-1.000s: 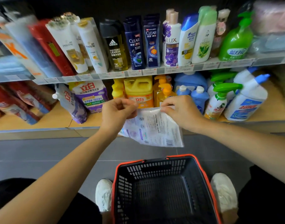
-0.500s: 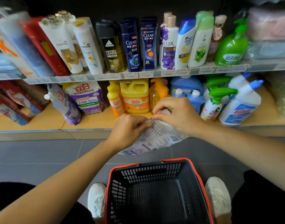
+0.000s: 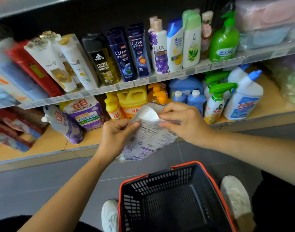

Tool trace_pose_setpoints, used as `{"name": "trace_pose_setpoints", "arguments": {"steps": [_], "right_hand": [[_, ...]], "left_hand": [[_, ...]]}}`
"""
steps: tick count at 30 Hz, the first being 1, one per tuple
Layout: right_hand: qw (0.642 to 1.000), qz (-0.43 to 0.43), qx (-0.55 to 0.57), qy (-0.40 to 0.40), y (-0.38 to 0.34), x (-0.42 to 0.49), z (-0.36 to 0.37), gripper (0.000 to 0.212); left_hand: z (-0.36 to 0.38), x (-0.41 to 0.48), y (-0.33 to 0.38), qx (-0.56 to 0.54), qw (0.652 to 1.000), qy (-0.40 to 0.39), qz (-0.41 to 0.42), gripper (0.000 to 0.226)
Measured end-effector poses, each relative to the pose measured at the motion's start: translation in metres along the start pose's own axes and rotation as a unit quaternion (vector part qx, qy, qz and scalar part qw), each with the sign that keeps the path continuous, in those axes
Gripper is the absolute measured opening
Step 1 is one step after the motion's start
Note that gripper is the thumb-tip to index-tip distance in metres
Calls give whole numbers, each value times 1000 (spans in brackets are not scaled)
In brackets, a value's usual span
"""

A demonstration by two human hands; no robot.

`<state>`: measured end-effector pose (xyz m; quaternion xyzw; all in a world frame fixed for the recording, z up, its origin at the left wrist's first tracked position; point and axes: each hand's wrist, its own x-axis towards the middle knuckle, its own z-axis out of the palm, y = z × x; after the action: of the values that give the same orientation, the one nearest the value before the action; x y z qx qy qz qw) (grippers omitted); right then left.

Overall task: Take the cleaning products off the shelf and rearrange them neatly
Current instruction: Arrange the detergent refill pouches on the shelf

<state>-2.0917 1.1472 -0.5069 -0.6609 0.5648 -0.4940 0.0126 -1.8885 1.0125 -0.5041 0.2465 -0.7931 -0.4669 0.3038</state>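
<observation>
Refill pouch (image 3: 148, 139), white with small printed icons and text, held in the air just in front of the lower shelf (image 3: 34, 148), tilted, top edge folded over. Pinched at its left side by the left hand (image 3: 115, 136), thumb on the printed face, fingers curled behind. Gripped at the folded top by the right hand (image 3: 185, 121), fingers bent over the fold. Behind it on the shelf: yellow jug (image 3: 133, 97), purple detergent bag (image 3: 86, 114), green-trigger spray bottle (image 3: 215, 104). Below, on the grey floor (image 3: 43, 181), black basket (image 3: 160, 183) with orange rim, set between two white shoes (image 3: 233, 195).
</observation>
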Motion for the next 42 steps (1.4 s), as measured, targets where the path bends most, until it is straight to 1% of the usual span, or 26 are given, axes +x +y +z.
{"name": "trace_pose_setpoints", "arguments": {"steps": [2,4,6,9,11,13,14,16,17,18,21,24,27,29,31,34,36,38,39,40,42], "right_hand": [[1000,-18,7,2,2,4,-4,13],[1000,-16,17,3,4,7,-7,13],[1000,-18,13,-5,5,9,-8,13],[999,-32,-7,-33,4,10,-8,11],[999,-27,-5,-43,5,10,-10,12],[999,-14,-1,-45,6,11,-13,13],[999,-9,0,-45,7,11,-14,13],[999,-1,9,-46,6,10,-16,15],[999,3,13,-49,6,9,-16,15],[998,9,14,-53,7,8,-17,16],[995,64,21,-75,16,0,-22,21],[989,102,19,-109,25,-9,-24,39],[983,92,-4,-160,26,-15,-21,58],[977,59,-57,-195,28,-18,-24,64],[978,37,-84,-189,31,-18,-28,59],[983,2,-91,-158,34,-14,-33,44],[984,-26,-116,-130,34,-14,-32,35],[986,-33,-117,-112,34,-13,-33,24],[988,-20,-108,-106,35,-13,-33,15],[991,14,-85,-100,35,-12,-34,6],[986,142,-1,-84,37,-7,-35,10]], "left_hand": [[0,-1,-1,10,1000,-20,-3,16],[2,-2,-2,34,998,-46,-2,22],[5,-3,1,20,998,-63,-3,15],[12,-8,3,2,997,-80,9,19],[16,-11,3,2,996,-84,23,17],[17,-11,0,-9,997,-70,18,13],[17,-10,0,-14,998,-59,8,22],[16,-7,0,-3,999,-38,8,52],[16,-7,1,7,999,-25,23,57],[16,-6,3,16,999,-12,40,55],[11,-5,8,-1,998,36,43,30],[2,-5,12,-34,997,62,29,18],[-6,-6,15,-44,996,68,22,16],[-13,-7,13,-39,997,68,21,17],[-21,-6,12,-40,997,68,18,18],[-29,-6,10,-61,996,59,10,17],[-29,-5,9,-83,994,68,-1,17],[-30,-5,5,-106,991,83,-17,17],[-30,-6,3,-110,990,86,-22,17],[-30,-6,2,-112,990,86,-24,17],[-30,-7,1,-113,990,78,-24,18]]}}
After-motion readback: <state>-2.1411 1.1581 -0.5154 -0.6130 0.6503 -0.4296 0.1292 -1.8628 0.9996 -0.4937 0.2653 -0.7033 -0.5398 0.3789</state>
